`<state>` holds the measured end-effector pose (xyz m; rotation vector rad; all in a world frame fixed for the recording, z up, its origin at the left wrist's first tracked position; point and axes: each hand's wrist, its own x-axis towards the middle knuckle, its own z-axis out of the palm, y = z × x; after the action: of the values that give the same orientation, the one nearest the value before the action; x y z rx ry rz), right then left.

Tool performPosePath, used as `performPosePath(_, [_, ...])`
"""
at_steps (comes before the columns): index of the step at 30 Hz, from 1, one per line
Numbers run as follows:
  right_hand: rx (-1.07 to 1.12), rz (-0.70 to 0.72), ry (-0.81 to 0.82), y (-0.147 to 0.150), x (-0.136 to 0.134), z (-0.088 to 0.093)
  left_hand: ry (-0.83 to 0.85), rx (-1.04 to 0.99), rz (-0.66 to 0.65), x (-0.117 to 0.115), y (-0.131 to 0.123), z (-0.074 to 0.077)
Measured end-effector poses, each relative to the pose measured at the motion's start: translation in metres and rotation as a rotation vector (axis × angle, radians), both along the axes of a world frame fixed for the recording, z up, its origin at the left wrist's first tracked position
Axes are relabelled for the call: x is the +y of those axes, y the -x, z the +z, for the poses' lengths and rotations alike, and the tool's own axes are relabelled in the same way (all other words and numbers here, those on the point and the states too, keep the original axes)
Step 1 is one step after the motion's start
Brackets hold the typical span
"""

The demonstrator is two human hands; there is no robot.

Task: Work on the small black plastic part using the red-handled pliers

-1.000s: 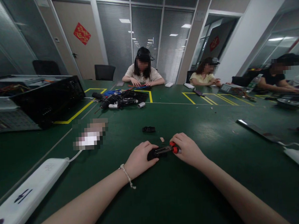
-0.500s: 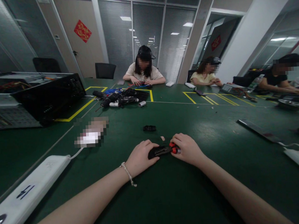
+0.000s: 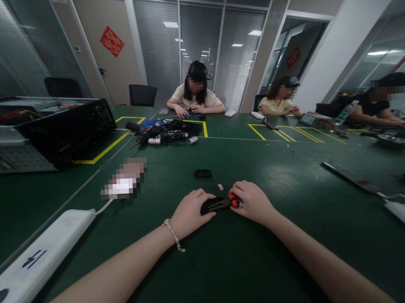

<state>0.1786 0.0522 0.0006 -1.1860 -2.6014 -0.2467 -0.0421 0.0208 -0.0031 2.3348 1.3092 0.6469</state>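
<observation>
My left hand (image 3: 189, 212) and my right hand (image 3: 253, 202) rest on the green table (image 3: 229, 267) and together hold a small black tool with a red end (image 3: 219, 203). The left hand's fingers curl over the black end. The right hand pinches the red end. Just beyond the tool lie a tiny pale piece (image 3: 220, 186) and a small black part (image 3: 202, 172). A thin bracelet (image 3: 173, 235) hangs at my left wrist.
A white power strip (image 3: 38, 262) lies at the near left, a black computer case (image 3: 48, 130) at the far left. A pile of black tools (image 3: 162, 133) sits mid-table. A metal strip (image 3: 351, 177) lies at right. Three people work at the far side.
My hands and the tool have barely shifted. The person opposite has moved their hands a little.
</observation>
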Motion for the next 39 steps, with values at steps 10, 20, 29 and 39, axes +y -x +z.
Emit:
performPosePath(10, [-0.047, 0.000, -0.017, 0.0025, -0.0007, 0.0011, -0.008, -0.010, 0.000, 0.0004, 0.0003, -0.0012])
performPosePath(20, [-0.060, -0.014, 0.009, 0.0023, -0.0007, -0.0014, -0.003, -0.012, 0.003, 0.0002, 0.0003, 0.0003])
performPosePath(29, [-0.119, -0.045, -0.033, 0.0027, -0.0004, -0.0043, -0.019, -0.001, -0.007, 0.0011, 0.0011, -0.0025])
performPosePath(39, [-0.120, -0.012, -0.028, 0.0010, 0.0006, -0.0040, -0.007, -0.002, -0.041, 0.0012, 0.0031, -0.0021])
